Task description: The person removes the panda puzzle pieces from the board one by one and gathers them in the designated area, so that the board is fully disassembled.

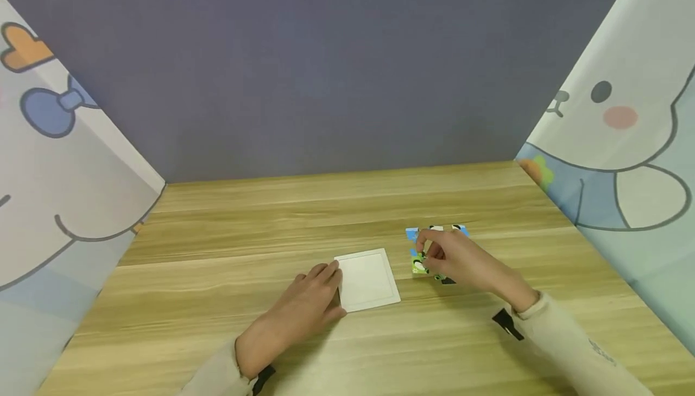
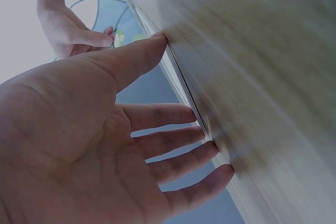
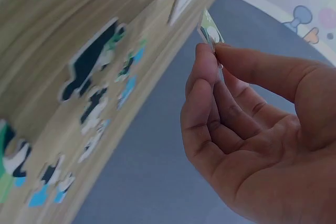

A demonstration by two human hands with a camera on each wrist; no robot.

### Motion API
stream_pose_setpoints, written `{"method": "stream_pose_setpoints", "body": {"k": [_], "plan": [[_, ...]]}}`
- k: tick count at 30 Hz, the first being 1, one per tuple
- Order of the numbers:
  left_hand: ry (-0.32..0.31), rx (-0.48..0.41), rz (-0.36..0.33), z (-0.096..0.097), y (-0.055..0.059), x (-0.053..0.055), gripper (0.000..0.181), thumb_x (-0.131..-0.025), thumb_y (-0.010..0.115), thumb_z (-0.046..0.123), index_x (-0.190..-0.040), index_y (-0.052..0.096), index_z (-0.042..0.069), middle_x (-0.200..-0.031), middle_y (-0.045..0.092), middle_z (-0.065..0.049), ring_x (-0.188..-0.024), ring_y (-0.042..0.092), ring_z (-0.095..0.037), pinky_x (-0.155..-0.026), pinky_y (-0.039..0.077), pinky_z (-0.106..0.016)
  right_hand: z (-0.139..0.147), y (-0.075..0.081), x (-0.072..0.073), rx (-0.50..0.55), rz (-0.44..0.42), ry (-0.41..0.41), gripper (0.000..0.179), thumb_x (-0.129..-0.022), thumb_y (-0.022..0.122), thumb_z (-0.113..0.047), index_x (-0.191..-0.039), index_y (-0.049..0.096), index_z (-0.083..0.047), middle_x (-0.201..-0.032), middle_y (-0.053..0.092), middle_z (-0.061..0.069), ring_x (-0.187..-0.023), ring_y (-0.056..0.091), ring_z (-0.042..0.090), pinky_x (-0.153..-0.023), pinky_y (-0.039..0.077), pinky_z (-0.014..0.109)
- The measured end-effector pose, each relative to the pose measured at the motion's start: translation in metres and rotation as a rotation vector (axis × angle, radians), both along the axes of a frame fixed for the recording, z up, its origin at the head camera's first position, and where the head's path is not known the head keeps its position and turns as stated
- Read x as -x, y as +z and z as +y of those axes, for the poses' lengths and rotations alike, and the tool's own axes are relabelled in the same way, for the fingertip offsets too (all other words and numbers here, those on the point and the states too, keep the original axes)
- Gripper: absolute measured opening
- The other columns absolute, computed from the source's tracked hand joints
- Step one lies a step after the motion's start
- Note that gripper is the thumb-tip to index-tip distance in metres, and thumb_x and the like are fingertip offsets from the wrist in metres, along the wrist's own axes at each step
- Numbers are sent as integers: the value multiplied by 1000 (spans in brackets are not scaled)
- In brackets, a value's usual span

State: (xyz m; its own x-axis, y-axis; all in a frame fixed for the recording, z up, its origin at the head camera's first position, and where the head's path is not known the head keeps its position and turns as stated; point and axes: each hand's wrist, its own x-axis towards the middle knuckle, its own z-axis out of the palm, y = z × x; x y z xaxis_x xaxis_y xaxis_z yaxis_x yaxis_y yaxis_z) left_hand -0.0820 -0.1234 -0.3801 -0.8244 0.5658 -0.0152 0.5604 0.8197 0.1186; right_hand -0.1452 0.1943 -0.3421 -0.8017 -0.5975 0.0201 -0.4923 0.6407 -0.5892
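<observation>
A white square puzzle tray [image 1: 367, 280] with a raised rim lies flat on the table. My left hand [image 1: 304, 304] rests at its left edge, fingers extended; in the left wrist view the thumb and fingertips [image 2: 185, 114] touch along that edge. My right hand [image 1: 461, 260] pinches a green and white jigsaw piece [image 3: 211, 29] between thumb and forefinger, raised above the table to the right of the tray. Under and around that hand lie several loose jigsaw pieces [image 3: 94, 59] in blue, green, black and white, partly hidden by it in the head view.
The wood-grain table [image 1: 228, 221] ends at a dark grey panel [image 1: 326, 70] behind. Side panels with cartoon prints stand to the left [image 1: 81, 172] and right [image 1: 624, 142]. A black strap end [image 1: 507, 323] hangs by the right cuff.
</observation>
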Motion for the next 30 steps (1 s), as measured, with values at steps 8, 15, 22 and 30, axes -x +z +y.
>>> {"method": "stream_pose_setpoints", "body": {"k": [8, 15, 22, 30], "plan": [[-3, 16, 37, -4, 2, -1, 67, -93, 67, 45, -138, 54, -2, -147, 49, -18, -131, 50, -33, -91, 52, -49, 0, -14, 10, -41, -51, 1, 18, -88, 65, 3, -100, 61, -9, -72, 66, -5, -62, 59, 6, -89, 49, 45], [-16, 6, 44, -4, 3, -1, 67, -94, 66, 46, -138, 54, -2, -147, 49, -19, -131, 49, -34, -91, 51, -50, 1, -24, 11, -49, -16, -6, 17, -85, 62, 8, -96, 62, -6, -71, 62, -5, -57, 53, 3, -62, 47, 24], [-14, 4, 33, -4, 2, -3, 66, -94, 66, 45, -139, 54, -2, -148, 48, -18, -132, 49, -33, -92, 51, -51, 0, -27, 9, -63, 43, 13, 18, -81, 66, 8, -90, 61, -7, -70, 57, -8, -59, 49, 1, -57, 46, 23], [-19, 2, 34, -1, 2, -3, 67, -93, 67, 46, -138, 55, -2, -147, 49, -18, -131, 50, -33, -91, 51, -50, 0, -29, 5, -104, -2, -4, 19, -81, 67, 9, -85, 63, -9, -73, 57, -7, -65, 50, 3, -59, 47, 23]]}}
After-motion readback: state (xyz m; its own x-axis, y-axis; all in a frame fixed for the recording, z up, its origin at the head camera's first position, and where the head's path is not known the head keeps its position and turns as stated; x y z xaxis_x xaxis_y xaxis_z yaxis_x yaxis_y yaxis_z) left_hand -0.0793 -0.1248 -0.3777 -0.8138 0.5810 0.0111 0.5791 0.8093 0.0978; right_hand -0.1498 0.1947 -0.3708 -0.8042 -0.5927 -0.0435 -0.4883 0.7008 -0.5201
